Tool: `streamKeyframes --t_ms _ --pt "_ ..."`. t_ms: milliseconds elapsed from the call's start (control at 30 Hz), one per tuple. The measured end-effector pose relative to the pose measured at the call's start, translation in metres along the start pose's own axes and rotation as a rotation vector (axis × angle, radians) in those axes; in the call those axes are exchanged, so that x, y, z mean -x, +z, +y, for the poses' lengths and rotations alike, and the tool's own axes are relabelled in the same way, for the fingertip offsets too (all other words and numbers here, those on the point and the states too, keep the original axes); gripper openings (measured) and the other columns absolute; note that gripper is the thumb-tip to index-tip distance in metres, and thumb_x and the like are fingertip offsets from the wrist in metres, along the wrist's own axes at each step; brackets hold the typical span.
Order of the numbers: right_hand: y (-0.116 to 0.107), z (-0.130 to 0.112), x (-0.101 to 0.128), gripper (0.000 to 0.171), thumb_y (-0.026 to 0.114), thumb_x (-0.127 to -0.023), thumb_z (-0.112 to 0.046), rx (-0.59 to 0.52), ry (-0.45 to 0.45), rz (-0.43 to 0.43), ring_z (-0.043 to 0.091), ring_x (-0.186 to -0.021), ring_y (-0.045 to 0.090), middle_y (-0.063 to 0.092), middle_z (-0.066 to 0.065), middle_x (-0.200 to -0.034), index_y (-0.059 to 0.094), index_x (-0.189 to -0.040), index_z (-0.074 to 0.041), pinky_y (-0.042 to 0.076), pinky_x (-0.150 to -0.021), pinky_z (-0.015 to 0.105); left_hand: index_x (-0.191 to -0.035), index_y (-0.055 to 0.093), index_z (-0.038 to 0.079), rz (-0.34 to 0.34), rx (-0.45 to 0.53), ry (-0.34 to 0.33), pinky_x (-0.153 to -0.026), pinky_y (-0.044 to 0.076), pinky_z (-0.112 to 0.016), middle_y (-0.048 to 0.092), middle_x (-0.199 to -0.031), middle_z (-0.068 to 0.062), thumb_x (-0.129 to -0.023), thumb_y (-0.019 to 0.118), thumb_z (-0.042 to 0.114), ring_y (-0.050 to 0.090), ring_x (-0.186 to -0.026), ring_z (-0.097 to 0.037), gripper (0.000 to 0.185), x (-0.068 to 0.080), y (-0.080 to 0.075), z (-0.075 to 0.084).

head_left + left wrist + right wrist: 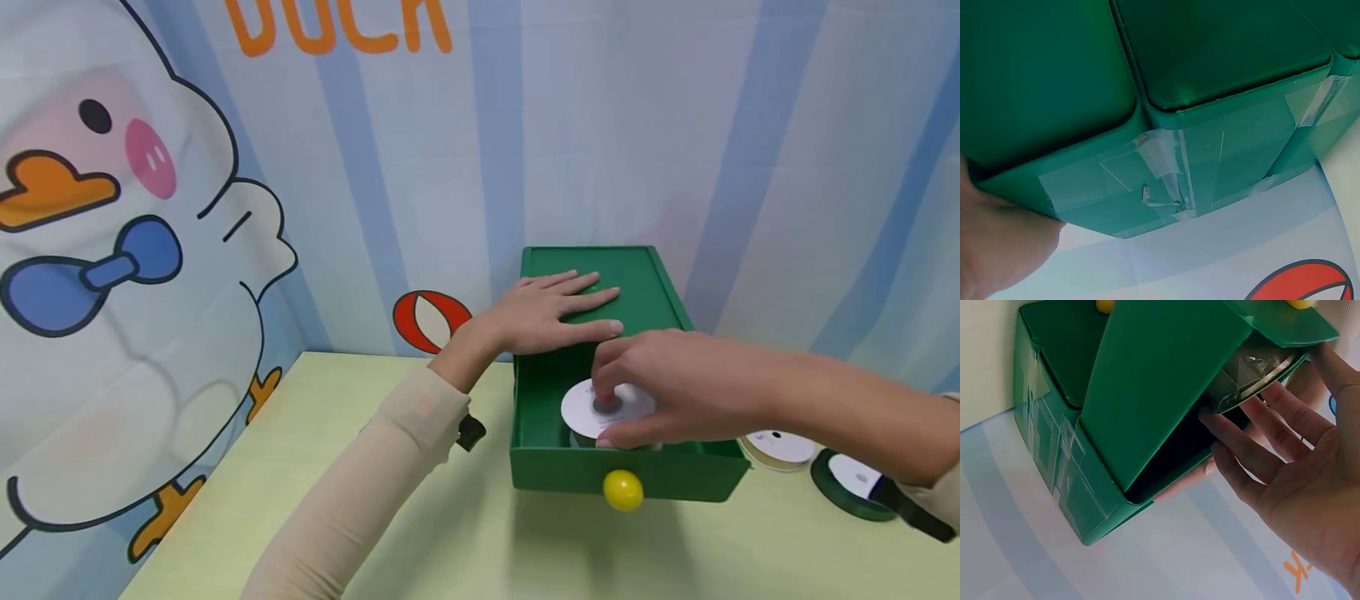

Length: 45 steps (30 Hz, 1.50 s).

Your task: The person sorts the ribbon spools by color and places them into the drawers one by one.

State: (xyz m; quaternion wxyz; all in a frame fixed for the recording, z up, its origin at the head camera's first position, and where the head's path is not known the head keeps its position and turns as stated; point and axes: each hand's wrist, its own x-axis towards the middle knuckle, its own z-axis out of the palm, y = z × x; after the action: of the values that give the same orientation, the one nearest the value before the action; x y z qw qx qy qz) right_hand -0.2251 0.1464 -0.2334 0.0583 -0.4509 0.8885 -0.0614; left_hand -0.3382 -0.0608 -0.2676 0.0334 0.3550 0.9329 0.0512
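A green box [641, 279] has its top drawer pulled out, with a yellow knob [623, 490] on the front. My left hand [551, 317] rests flat on the box top, fingers spread. In the drawer [551, 468], my right hand [675, 379] grips a ribbon spool [581, 408] with a white face, a finger at its centre hole and the thumb near its front edge. The right wrist view shows the fingers round the wrapped spool [1254, 372], which tilts at the drawer's rim. The left wrist view shows clear tape [1163, 153] on the box's side.
Right of the box, a white-faced spool [780, 446] and a green ribbon spool [847, 492] lie on the pale yellow table [420, 542]. Behind stands a striped cloth backdrop [600, 125] with a printed duck.
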Motion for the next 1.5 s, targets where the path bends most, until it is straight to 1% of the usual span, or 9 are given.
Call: streamKeyframes --t_ms 133,300,533,933,1100,1233,1300,1433,1500 --pt "0.002 0.002 0.001 0.022 0.074 -0.097 -0.054 -0.014 -0.022 0.006 0.007 -0.101 0.063 0.066 -0.014 -0.117 0.076 -0.104 -0.033 0.059 -0.087 0.036 -0.170 0.019 0.042 0.001 -0.003 0.004 -0.132 0.014 -0.051 0.010 -0.179 0.010 -0.108 0.038 0.068 0.006 -0.166 -0.019 0.070 0.000 0.000 0.000" --pt "0.005 0.004 0.003 0.006 0.078 -0.098 -0.041 -0.015 -0.045 -0.005 0.010 -0.106 0.065 0.065 -0.013 -0.119 0.076 -0.100 -0.036 0.060 -0.089 0.036 -0.170 0.019 0.042 0.009 -0.007 0.006 -0.131 0.015 -0.050 0.010 -0.179 0.010 -0.108 0.037 0.067 0.007 -0.166 -0.019 0.069 0.000 0.000 0.001" --pt "0.006 0.003 0.004 0.012 0.081 -0.095 -0.039 0.001 -0.049 0.005 0.009 -0.103 0.064 0.065 -0.013 -0.119 0.070 -0.094 -0.036 0.059 -0.085 0.035 -0.170 0.019 0.042 0.002 -0.003 0.005 -0.132 0.014 -0.050 0.010 -0.179 0.010 -0.108 0.038 0.068 0.007 -0.166 -0.019 0.070 0.001 0.000 0.003" --pt "0.008 0.000 0.008 0.013 0.080 -0.097 -0.037 0.004 -0.029 0.015 0.006 -0.100 0.061 0.063 -0.016 -0.114 0.070 -0.103 -0.033 0.058 -0.084 0.034 -0.170 0.019 0.042 0.002 0.008 0.016 -0.131 0.016 -0.051 0.010 -0.179 0.010 -0.107 0.038 0.068 0.007 -0.166 -0.019 0.070 0.002 0.001 0.003" --pt "0.006 -0.002 0.011 0.011 0.078 -0.099 -0.037 0.017 -0.019 0.054 0.006 -0.100 0.063 0.064 -0.017 -0.115 0.071 -0.107 -0.032 0.059 -0.084 0.035 -0.170 0.020 0.042 0.008 0.009 0.009 -0.131 0.016 -0.051 0.010 -0.179 0.010 -0.107 0.038 0.068 0.007 -0.166 -0.019 0.070 0.003 -0.001 0.002" --pt "0.004 -0.007 0.015 0.009 0.073 -0.103 -0.038 0.026 -0.006 0.105 0.004 -0.096 0.063 0.065 -0.016 -0.117 0.071 -0.109 -0.032 0.058 -0.080 0.033 -0.170 0.019 0.041 0.010 0.009 0.006 -0.131 0.015 -0.051 0.010 -0.179 0.010 -0.107 0.038 0.068 0.007 -0.166 -0.020 0.070 0.003 -0.002 0.002" --pt "0.004 -0.011 0.019 0.008 0.070 -0.104 -0.039 0.023 0.008 0.148 0.002 -0.092 0.062 0.065 -0.017 -0.117 0.070 -0.109 -0.032 0.057 -0.077 0.031 -0.170 0.019 0.041 0.006 0.009 0.010 -0.131 0.015 -0.051 0.010 -0.179 0.010 -0.107 0.038 0.068 0.007 -0.166 -0.020 0.071 0.003 -0.002 0.002" --pt "0.009 -0.023 0.027 0.001 0.069 -0.105 -0.035 0.026 0.003 0.300 -0.001 -0.088 0.059 0.063 -0.022 -0.111 0.069 -0.106 -0.036 0.055 -0.073 0.027 -0.170 0.019 0.042 0.002 0.011 0.013 -0.131 0.015 -0.050 0.010 -0.179 0.010 -0.107 0.038 0.068 0.007 -0.166 -0.019 0.071 0.004 -0.001 0.002" --pt "0.012 -0.029 0.030 0.004 0.069 -0.105 -0.032 0.007 -0.018 0.386 -0.003 -0.088 0.059 0.062 -0.025 -0.108 0.069 -0.105 -0.036 0.054 -0.073 0.026 -0.170 0.019 0.041 0.005 0.011 0.012 -0.131 0.014 -0.050 0.010 -0.179 0.010 -0.107 0.038 0.068 0.007 -0.166 -0.019 0.070 0.004 -0.002 0.003"
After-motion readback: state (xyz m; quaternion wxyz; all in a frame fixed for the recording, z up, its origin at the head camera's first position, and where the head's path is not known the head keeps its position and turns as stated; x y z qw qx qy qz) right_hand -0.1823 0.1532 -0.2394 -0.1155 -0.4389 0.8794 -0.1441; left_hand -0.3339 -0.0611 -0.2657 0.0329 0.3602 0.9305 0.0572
